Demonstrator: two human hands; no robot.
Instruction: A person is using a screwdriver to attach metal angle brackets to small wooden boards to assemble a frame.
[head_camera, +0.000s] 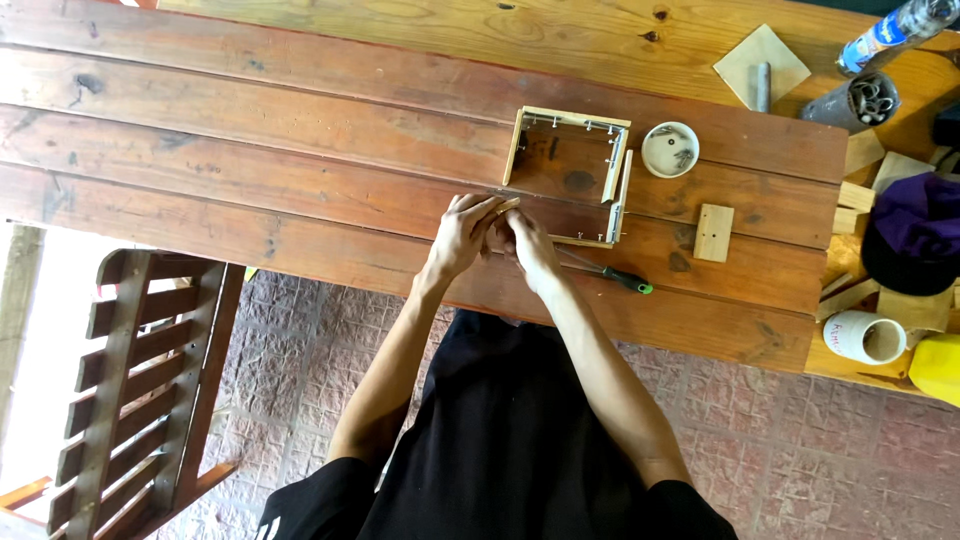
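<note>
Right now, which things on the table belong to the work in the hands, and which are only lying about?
In the work:
left hand and right hand, together on a small wooden strip
square wooden frame with nails
screwdriver
white bowl of small metal parts

Lying about:
wooden block
plastic bottle
white cup
dark cap

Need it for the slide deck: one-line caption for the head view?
Both hands, left hand and right hand, meet at the near edge of a small wooden frame on a plank table, screwdriver alongside.
</note>
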